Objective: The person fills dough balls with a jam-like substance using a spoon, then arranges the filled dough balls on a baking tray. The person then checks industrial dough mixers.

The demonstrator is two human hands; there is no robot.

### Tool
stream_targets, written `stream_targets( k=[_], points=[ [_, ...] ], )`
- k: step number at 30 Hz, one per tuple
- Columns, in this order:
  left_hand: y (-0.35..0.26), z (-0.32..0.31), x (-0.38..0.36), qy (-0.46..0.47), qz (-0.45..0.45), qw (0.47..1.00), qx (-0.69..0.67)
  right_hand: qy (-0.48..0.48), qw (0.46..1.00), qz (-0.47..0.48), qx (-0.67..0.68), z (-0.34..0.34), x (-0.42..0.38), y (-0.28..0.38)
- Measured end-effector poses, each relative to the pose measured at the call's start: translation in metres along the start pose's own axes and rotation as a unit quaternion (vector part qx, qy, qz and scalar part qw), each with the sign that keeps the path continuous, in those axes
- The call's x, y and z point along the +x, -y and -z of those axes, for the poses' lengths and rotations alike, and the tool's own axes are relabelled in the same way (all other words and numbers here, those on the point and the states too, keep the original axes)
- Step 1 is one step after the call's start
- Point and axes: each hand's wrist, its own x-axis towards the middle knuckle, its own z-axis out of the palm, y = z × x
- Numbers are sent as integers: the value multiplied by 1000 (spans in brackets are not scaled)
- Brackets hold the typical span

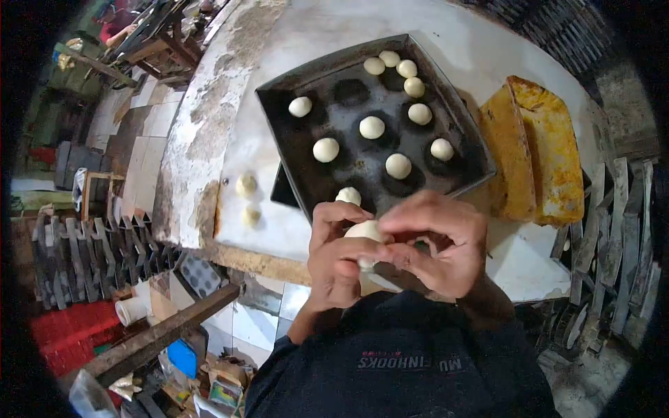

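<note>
Worn white surface (240, 143), chipped along its left side, in a cluttered room; pale tiled floor (254, 324) below at left. Part of a person in a red top (110, 31) shows at far upper left.

Writing: dark short-sleeved shirt (390, 320) on the wearer carries upside-down pale lettering (401, 363), readable as "MU" and "FINHOOKS". Smaller red line beside it too blurred to make out.

Pale, smooth, round dough ball (360, 231) sits between the two hands, over the near edge of the surface. Left hand (336, 254) holds it, thumb and bent fingers wrapped round its left and near sides. Right hand (442, 240) narrow, fingers curled, tips against the ball's right side; blur there, cannot tell whether they grip.

Just beyond the hands: dark rectangular metal tray (357, 151), set askew, bearing more pale dough balls (372, 127), four clustered at its far corner, others spaced apart. Two small pale dough lumps (246, 184) lie left of the tray. Yellow-stained rectangular container (557, 153) stands to its right.
</note>
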Motion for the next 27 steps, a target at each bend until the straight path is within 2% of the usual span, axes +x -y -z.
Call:
stream_targets(
  k=[2,4,6,8,9,10,11,12,13,15,16,17,18,19,21,22,24,25,26,27],
  points=[
    [17,4,19,19,-62,997,-33,1,990,139,-9,4,4,-27],
    [30,-2,31,-51,-82,992,-87,0,989,146,31,-4,7,-27],
    [40,-8,36,-79,-96,989,-81,-13,975,199,-101,-10,14,-19],
    [31,-18,46,-152,-42,983,-94,-16,969,223,-108,-7,14,-36],
    [31,-26,48,-174,-27,973,-149,-25,971,235,-38,-6,15,-45],
    [33,-21,53,-173,-25,974,-147,-34,968,245,33,-7,16,-50],
    [36,-13,59,-53,6,988,-145,-52,975,193,93,-12,16,-52],
    [40,-7,65,67,39,987,-141,-52,976,190,97,-10,12,-60],
    [48,-4,66,73,5,991,-113,4,991,133,12,-7,10,-68],
    [64,1,67,78,-63,993,-57,85,991,104,-18,-5,22,-72],
    [70,5,62,51,-41,997,-35,126,987,90,-35,-6,32,-71],
    [72,11,54,17,37,999,10,111,988,52,-98,-7,27,-68],
    [63,23,49,69,168,970,163,97,982,14,-164,-9,25,-64],
    [62,30,51,138,214,937,240,101,981,11,-166,-8,28,-59],
    [76,30,36,210,256,894,302,33,963,108,-245,-11,37,-46],
    [91,27,18,191,163,902,350,70,953,182,-233,-19,44,-49],
    [112,27,1,139,265,942,150,164,926,223,-257,-36,53,-67],
    [118,26,0,101,310,944,52,159,923,237,-258,-41,53,-78],
    [117,28,-2,113,260,946,154,163,920,239,-263,-42,58,-85],
    [113,31,-2,116,211,935,259,170,947,187,-200,-40,66,-92]
  ],
)
